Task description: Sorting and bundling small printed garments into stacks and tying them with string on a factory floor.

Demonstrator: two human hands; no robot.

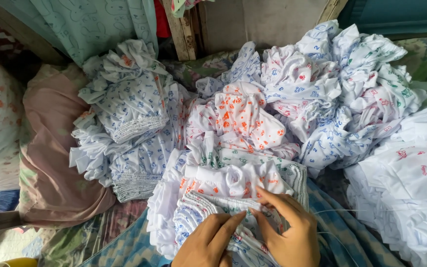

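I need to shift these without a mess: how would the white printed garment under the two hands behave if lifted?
The garment looks like thin, wrinkled cloth, so probably floppy and light. Its gathered edge bunches under the left hand and right hand, so it would likely sag and drape.

Head camera looks steeply down, close over heaped garments [243, 118].

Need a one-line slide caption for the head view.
Both hands pinch the gathered edge of a white printed garment amid bundled piles.
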